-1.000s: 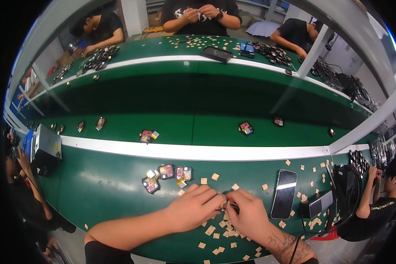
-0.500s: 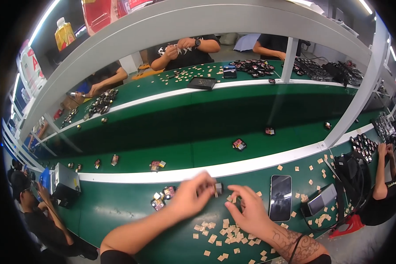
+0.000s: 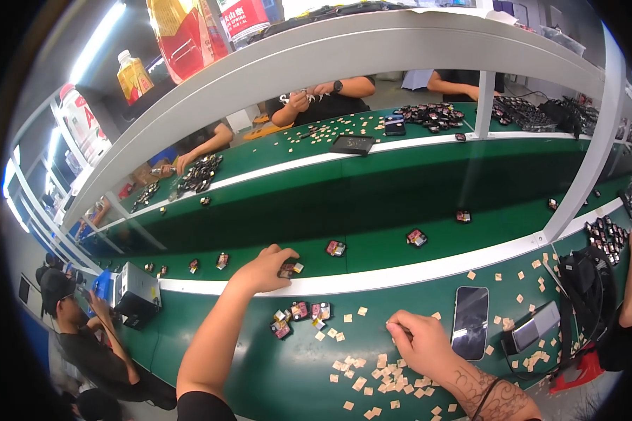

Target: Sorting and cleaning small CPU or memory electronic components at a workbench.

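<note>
My left hand [image 3: 265, 271] reaches over the white rail at the far edge of the table. Its fingers arch apart around a small black electronic module [image 3: 291, 269] on the green belt; a firm grip on it is not visible. My right hand [image 3: 418, 338] is above the table with thumb and fingers pinched together; whatever is between the tips is too small to make out. Beneath and beside it lie many small beige square pieces [image 3: 393, 379]. Between my hands, a cluster of similar black modules [image 3: 299, 311] with silver and reddish parts rests on the green table.
To the right lie a phone [image 3: 470, 323], a grey box-shaped device [image 3: 531, 328] and a black bag [image 3: 584, 284]. More modules [image 3: 416, 238] sit along the belt. A grey frame [image 3: 372, 45] with bottles on it spans above. Co-workers are at the left, right and opposite side.
My left hand has gone from mid-table out to the belt, leaving another module in the cluster. My right hand's fingers have drawn together. The whole view has shifted.
</note>
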Demonstrator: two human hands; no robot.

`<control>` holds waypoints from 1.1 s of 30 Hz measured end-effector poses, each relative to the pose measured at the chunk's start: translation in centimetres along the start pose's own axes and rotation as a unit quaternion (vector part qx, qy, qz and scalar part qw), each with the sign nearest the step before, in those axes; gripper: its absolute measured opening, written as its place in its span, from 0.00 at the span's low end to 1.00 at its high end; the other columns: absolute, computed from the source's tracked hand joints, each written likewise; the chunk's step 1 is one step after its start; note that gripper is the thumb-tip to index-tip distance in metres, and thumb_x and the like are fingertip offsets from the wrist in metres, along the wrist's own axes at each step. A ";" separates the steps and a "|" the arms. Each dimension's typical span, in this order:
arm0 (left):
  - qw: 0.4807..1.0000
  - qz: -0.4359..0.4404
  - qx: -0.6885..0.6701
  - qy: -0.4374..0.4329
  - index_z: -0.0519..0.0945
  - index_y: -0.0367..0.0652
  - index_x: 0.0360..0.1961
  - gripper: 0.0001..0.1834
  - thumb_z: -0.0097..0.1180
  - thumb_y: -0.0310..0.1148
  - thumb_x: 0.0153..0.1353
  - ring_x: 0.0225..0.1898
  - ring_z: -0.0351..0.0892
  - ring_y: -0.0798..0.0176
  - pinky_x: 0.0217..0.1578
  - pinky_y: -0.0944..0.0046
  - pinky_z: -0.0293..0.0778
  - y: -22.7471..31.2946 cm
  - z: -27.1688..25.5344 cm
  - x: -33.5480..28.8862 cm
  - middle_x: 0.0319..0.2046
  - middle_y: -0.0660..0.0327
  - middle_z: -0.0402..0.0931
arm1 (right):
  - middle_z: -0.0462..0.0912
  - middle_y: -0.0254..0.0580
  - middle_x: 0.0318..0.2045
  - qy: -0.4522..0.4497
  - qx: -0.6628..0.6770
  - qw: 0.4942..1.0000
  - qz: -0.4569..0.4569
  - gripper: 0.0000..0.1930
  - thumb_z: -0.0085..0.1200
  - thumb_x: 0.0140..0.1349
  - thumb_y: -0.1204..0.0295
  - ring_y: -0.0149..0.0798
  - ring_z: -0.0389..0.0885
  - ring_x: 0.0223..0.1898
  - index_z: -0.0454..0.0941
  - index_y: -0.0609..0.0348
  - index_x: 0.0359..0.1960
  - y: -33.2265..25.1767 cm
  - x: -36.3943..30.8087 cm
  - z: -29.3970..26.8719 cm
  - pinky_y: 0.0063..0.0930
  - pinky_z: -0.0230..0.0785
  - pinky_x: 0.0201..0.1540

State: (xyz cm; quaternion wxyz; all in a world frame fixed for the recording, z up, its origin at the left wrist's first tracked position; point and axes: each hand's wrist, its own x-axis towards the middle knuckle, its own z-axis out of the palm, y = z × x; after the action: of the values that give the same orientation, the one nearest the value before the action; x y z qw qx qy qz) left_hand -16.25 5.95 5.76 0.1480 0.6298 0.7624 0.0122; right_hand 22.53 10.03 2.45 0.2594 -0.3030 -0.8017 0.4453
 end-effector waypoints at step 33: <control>0.950 0.260 -0.167 0.051 0.77 0.40 0.63 0.32 0.73 0.44 0.63 0.52 0.77 0.46 0.53 0.51 0.79 12.8 9.4 -8.0 0.50 0.54 0.75 | 0.80 0.41 0.40 -0.162 -0.295 0.936 -0.098 0.12 0.62 0.60 0.77 0.47 0.87 0.42 0.80 0.59 0.46 -1.4 -0.7 0.5 0.40 0.83 0.39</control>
State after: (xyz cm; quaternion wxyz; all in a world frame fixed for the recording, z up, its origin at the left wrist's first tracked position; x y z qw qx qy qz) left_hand -0.46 -0.71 1.05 0.2038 0.7708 0.5661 0.2096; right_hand 22.33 8.68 3.34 0.0676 -0.2093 -0.9540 0.2038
